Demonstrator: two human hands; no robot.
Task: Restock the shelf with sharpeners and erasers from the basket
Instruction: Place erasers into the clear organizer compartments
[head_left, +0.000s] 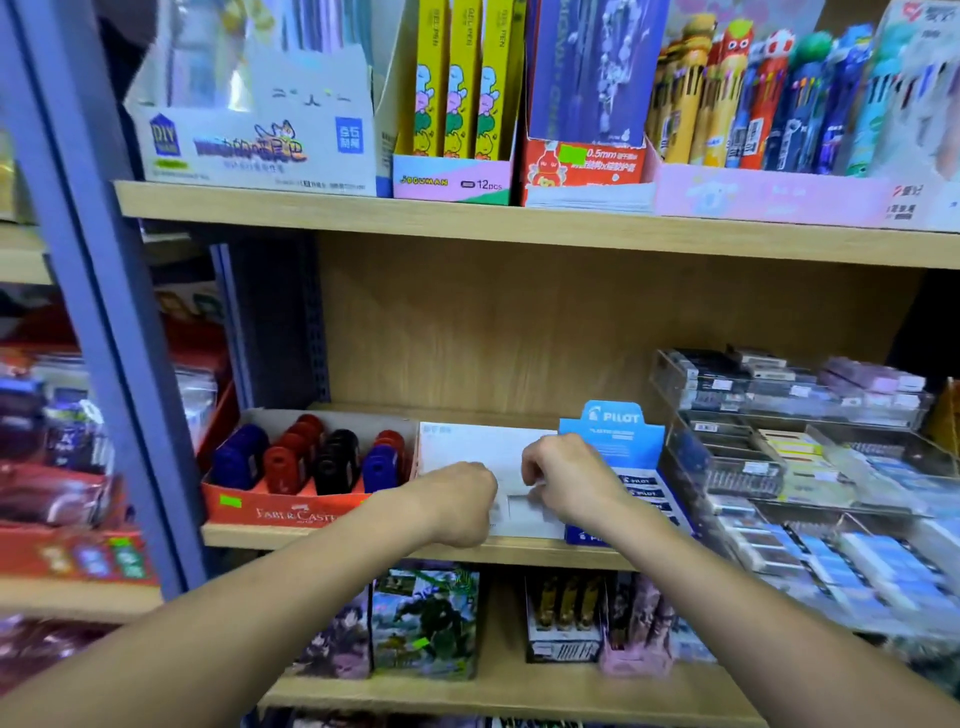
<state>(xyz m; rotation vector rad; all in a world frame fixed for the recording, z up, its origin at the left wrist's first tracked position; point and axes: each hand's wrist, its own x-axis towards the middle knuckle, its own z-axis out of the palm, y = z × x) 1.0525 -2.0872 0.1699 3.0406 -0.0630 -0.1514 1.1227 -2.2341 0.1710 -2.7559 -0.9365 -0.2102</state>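
Both forearms reach up to the middle shelf (519, 553), where the left hand (457, 501) is curled at the front of a white box (467, 447), though what it grips, if anything, I cannot tell. The right hand (563, 480) pinches something small and white over the same box. That box stands between a red tray of sharpeners (306, 460) and a blue Pilot eraser box (623, 447); clear trays of erasers (810, 467) lie further right.

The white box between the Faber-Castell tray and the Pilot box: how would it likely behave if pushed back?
The white box looks like thin card, so probably light and a bit flexible. Its flat base on the wooden shelf should slide, not tip. Both hands are at it; contents hidden, weight uncertain.
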